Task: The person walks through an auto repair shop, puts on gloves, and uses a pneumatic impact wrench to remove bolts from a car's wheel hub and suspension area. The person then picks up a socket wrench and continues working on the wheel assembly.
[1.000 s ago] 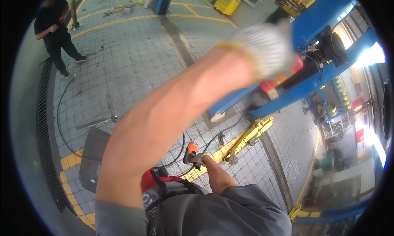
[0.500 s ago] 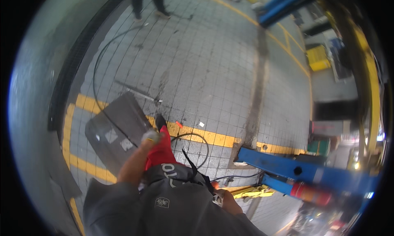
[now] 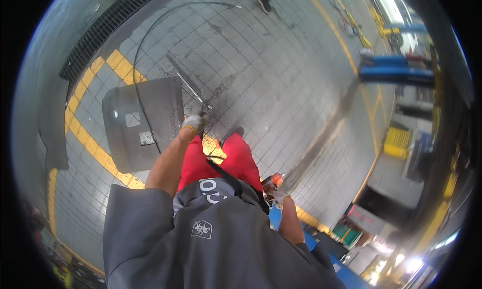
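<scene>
right hand: and here it is, the right hand (image 3: 280, 195) in a pale glove, wrapped around the orange-and-dark tool (image 3: 272, 181), down beside the right hip.
left hand: out front goes the left hand (image 3: 195, 122), gloved too, fingers curled; whether it grasps the dark thing at its fingertips, i cannot tell.
metal rod: lying on the tiles, the metal rod (image 3: 190, 87), near end just beyond the left hand.
dark panel: flat on the floor to the left, the dark panel (image 3: 120, 143) wears two pale patches, any print too small to read.
hose: look at that black hose (image 3: 136, 70), curving across the tiles and over the panel!
shirt: big white lettering on the grey shirt (image 3: 231, 254), folds breaking it up, a white crest below.
far side: another person's shoes (image 3: 263, 5) up top, yellow box (image 3: 396, 143) off to the right.
</scene>
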Demonstrator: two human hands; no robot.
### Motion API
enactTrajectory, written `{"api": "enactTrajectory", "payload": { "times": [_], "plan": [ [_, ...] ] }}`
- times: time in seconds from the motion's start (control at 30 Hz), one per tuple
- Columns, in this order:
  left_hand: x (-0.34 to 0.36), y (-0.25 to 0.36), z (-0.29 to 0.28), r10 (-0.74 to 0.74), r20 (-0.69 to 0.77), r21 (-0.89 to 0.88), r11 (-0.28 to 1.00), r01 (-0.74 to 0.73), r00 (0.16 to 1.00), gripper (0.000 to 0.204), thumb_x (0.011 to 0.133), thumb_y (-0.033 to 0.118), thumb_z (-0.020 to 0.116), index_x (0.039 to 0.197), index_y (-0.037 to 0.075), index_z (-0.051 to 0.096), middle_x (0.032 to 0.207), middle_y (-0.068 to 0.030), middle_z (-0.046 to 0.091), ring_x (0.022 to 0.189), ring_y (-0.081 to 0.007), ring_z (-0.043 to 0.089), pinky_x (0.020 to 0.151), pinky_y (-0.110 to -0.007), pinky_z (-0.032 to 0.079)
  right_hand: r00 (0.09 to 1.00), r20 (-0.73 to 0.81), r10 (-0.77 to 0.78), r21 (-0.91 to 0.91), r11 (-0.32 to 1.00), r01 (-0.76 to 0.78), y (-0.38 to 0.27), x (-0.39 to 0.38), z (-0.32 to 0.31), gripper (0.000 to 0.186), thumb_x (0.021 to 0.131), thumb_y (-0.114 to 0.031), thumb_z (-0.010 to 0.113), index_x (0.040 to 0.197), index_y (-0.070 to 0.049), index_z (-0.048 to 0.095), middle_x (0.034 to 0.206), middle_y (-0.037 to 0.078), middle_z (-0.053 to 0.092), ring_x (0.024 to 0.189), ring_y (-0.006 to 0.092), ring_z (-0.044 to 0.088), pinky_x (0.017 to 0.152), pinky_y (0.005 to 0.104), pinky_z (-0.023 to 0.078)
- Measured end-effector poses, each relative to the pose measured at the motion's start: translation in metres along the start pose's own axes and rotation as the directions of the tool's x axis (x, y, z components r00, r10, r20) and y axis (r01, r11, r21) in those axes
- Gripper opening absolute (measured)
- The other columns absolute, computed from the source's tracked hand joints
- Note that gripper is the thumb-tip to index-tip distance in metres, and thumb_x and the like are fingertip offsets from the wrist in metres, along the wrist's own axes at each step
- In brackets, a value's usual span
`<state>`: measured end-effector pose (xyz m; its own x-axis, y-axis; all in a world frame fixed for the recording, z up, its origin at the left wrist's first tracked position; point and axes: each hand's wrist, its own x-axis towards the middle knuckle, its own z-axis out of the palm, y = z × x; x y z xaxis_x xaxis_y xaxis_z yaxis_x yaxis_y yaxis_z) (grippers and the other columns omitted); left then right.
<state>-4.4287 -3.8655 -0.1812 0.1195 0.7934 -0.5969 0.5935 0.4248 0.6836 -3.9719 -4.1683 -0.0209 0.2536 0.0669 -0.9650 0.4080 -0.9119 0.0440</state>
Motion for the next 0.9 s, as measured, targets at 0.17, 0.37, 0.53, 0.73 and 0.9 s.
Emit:
{"api": "enactTrajectory", "payload": {
  "times": [0.17,0.37,0.53,0.73,0.9],
  "plan": [
    [-0.026,0.068,0.031,-0.015,0.366,-0.273,0.954,0.122,0.93,0.042,0.101,0.039,0.064,0.128,0.008,0.074,0.108,-0.0139,0.08,0.091,-0.0287,0.077,0.083,-0.043,0.059,0.979,-0.157,-0.129,0.093,0.985,0.145,-0.113,-0.002,-0.093,0.035,0.094,-0.036,0.082,0.11,-0.005,0.077,0.09,0.01,0.078,0.078,0.0217,0.074,0.071,0.0374,0.056],
    [-0.002,0.073,0.038,0.041,0.073,-0.259,0.966,-0.021,0.996,0.053,0.102,0.048,0.058,0.136,0.01,0.072,0.128,-0.0177,0.076,0.117,-0.0359,0.073,0.101,-0.044,0.056,0.965,-0.21,-0.155,0.07,0.982,0.173,-0.254,0.001,-0.178,0.037,0.09,-0.031,0.085,0.115,-0.005,0.077,0.09,0.011,0.079,0.076,0.0221,0.076,0.062,0.0387,0.058],
    [0.033,0.041,0.035,-0.302,-0.183,-0.489,0.853,0.18,0.936,0.048,0.105,0.042,0.062,0.135,0.006,0.071,0.115,-0.0119,0.078,0.099,-0.0224,0.075,0.089,-0.036,0.059,0.981,-0.149,-0.12,-0.366,0.929,0.058,-0.352,0.057,-0.237,0.04,0.094,-0.043,0.079,0.104,-0.005,0.077,0.089,0.007,0.08,0.076,0.0171,0.074,0.072,0.0342,0.058],
    [0.065,0.044,0.028,-0.593,-0.146,-0.897,0.417,0.146,0.792,0.045,0.106,0.037,0.063,0.133,0.002,0.071,0.108,-0.0103,0.077,0.086,-0.0177,0.073,0.077,-0.032,0.06,0.969,0.198,-0.149,-0.828,0.504,0.247,-0.434,0.204,-0.299,0.043,0.094,-0.048,0.076,0.1,-0.005,0.077,0.088,0.005,0.079,0.078,0.0158,0.07,0.073,0.0356,0.051],
    [0.141,0.0,0.069,-0.699,0.024,-0.791,0.424,0.441,0.714,0.044,0.104,0.037,0.063,0.13,0.002,0.072,0.099,-0.0107,0.078,0.082,-0.0168,0.074,0.073,-0.034,0.059,0.999,0.043,-0.02,-0.89,0.454,0.047,-0.442,0.365,-0.283,0.053,0.093,-0.058,0.074,0.097,-0.005,0.079,0.09,0.007,0.079,0.083,0.0215,0.074,0.076,0.0377,0.054]
  ]
}}
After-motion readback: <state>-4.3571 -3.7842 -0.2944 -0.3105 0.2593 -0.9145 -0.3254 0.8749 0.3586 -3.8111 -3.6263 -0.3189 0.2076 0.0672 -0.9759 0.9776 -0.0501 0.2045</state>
